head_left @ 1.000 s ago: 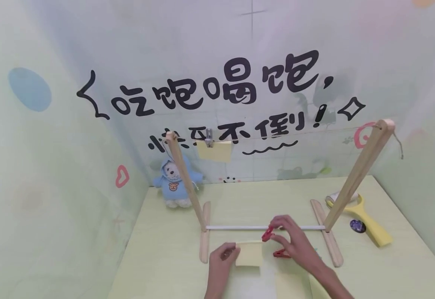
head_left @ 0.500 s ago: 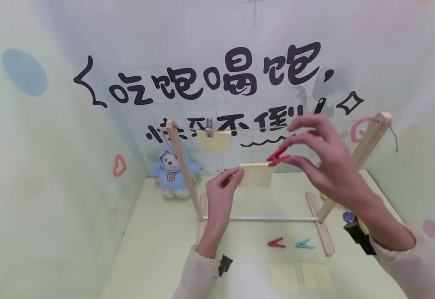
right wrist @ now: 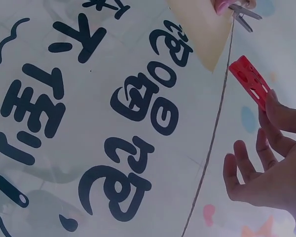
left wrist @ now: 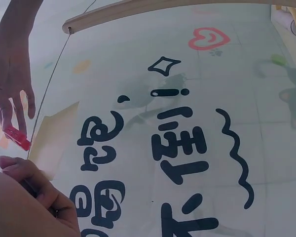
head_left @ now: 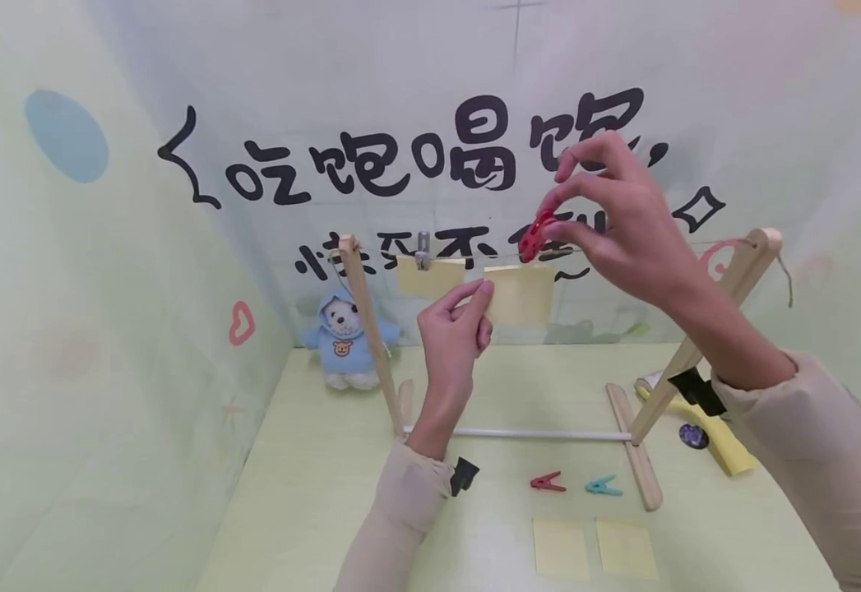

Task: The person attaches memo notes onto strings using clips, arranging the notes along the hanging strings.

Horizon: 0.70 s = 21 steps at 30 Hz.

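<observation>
My left hand (head_left: 454,337) pinches a pale yellow sticky note (head_left: 522,298) by its left edge, just under the string (right wrist: 215,128). Thumb and fingertips of my right hand (head_left: 633,226) hold a red clothespin (head_left: 534,237) at the string, above the note's right part. In the right wrist view the clothespin's tip is at or very near the string; whether it touches cannot be told. Left of my hands, a second yellow note (head_left: 417,281) hangs from the string by a grey clip (head_left: 423,249).
Wooden posts (head_left: 366,316) carry the string. On the table lie a red clothespin (head_left: 548,482), a blue clothespin (head_left: 604,485) and two yellow notes (head_left: 561,548). A blue-clad plush toy (head_left: 344,341) sits at back left; a yellow-handled roller (head_left: 726,440) lies at right.
Both hands have risen from the table to the string, bringing the sticky note and the red clothespin up. The clothespin has shifted from beside the note to above its top edge.
</observation>
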Available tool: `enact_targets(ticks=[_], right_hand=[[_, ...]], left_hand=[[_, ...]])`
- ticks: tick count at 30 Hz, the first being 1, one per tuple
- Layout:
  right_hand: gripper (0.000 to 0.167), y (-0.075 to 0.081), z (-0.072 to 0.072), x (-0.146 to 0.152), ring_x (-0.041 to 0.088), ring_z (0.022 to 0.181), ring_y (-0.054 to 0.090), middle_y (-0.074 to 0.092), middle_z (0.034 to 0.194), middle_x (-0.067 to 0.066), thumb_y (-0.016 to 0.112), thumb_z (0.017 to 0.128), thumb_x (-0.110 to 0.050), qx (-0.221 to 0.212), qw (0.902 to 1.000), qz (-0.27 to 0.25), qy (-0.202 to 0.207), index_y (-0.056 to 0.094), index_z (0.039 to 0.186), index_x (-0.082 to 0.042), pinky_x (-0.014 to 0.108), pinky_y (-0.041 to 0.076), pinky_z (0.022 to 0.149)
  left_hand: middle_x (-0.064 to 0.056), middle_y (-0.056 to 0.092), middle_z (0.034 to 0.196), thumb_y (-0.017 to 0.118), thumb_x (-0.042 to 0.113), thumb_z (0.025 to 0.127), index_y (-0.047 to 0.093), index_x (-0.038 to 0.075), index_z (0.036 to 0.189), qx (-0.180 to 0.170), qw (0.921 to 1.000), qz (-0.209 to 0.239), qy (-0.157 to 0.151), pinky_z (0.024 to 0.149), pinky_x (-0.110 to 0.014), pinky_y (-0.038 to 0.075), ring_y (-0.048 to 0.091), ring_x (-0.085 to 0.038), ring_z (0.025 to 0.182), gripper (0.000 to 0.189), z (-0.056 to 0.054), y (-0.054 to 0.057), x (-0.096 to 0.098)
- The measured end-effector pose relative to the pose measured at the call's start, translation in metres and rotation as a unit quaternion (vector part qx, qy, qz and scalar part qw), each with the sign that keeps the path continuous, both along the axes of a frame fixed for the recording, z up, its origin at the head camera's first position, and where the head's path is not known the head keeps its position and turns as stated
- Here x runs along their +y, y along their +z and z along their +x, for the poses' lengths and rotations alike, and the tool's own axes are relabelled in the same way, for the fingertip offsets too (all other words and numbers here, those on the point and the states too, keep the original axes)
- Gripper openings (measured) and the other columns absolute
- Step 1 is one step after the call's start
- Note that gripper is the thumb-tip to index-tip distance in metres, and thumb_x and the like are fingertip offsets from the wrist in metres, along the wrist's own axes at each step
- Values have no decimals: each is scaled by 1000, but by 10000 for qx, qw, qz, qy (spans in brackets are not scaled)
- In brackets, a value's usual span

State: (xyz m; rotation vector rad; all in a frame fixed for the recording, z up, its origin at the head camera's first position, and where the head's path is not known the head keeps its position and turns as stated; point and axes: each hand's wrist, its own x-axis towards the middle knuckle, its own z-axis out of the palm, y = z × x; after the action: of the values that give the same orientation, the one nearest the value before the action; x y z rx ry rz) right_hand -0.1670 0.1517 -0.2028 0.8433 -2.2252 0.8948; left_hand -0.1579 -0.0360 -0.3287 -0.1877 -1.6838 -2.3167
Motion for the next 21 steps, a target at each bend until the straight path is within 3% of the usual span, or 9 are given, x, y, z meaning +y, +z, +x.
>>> enact_targets(ticks=[7,13,21], right_hand=[[13,-3,-8,-4,38,134,49,58,125,20,85,89,9,-256,9995,120,123,78,100,7,54,36,112],[14,-5,-11,-7,40,137,48,58,124,21,86,89,9,-271,9990,318,155,78,101,8,56,35,119],[17,-8,-14,-12,42,128,49,58,122,20,88,86,8,-190,9982,523,210,79,101,8,55,34,115]], left_hand=[[7,51,50,74,14,106,80,-5,116,119,9999,58,85,45,-18,30,44,-7,46,23,-2,-1,2],[7,51,51,74,15,107,80,-4,118,199,9997,-15,118,46,-19,31,44,-7,46,23,-2,1,3],[7,52,50,74,13,106,79,-6,118,271,9993,23,240,45,-18,30,45,-6,45,23,-3,3,3]])
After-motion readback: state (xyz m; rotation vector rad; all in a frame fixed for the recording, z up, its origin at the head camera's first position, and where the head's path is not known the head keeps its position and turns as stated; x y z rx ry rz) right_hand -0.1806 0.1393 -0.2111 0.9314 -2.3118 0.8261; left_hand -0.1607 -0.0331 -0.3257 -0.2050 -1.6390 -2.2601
